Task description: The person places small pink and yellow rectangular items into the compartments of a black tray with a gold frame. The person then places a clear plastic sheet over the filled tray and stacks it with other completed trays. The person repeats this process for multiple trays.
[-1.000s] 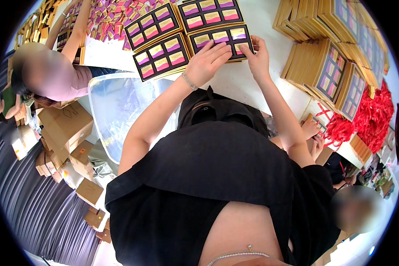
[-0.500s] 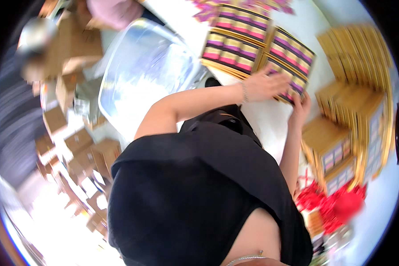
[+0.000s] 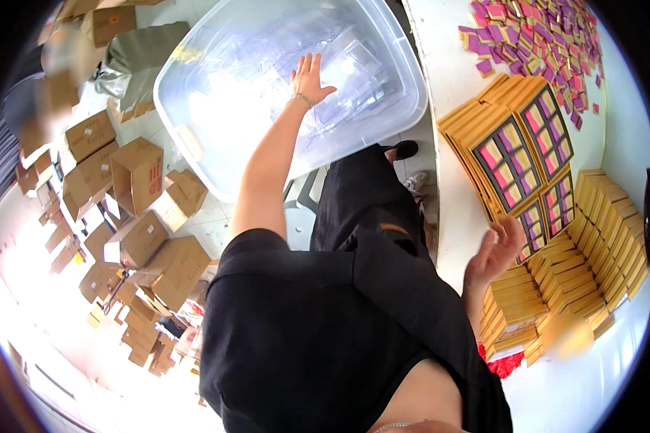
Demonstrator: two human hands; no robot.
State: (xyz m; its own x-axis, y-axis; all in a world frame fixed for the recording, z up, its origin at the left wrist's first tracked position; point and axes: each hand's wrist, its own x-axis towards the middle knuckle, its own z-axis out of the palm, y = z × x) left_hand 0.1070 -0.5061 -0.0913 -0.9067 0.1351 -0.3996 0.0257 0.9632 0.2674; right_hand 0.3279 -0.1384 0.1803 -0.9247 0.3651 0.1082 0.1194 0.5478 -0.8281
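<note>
My left hand [image 3: 309,77] is stretched out with fingers spread over a big clear plastic bin [image 3: 195,79] that holds transparent plastic pieces; it holds nothing. My right hand [image 3: 495,252] hovers open at the edge of the white table [image 3: 448,86], beside gold trays with pink, yellow and purple squares [image 3: 516,162]. Several stacked gold boxes [image 3: 599,231] lie just past that hand.
Loose purple and gold packets [image 3: 542,43] are scattered at the table's far end. Many brown cardboard boxes [image 3: 137,238] cover the floor to the left. Another person [image 3: 58,79] is at the upper left. Red material [image 3: 502,364] lies near my right side.
The view has swung left. My left hand left the gold trays and reached out over the clear bin. My right hand came off the trays and now hangs open by the table edge.
</note>
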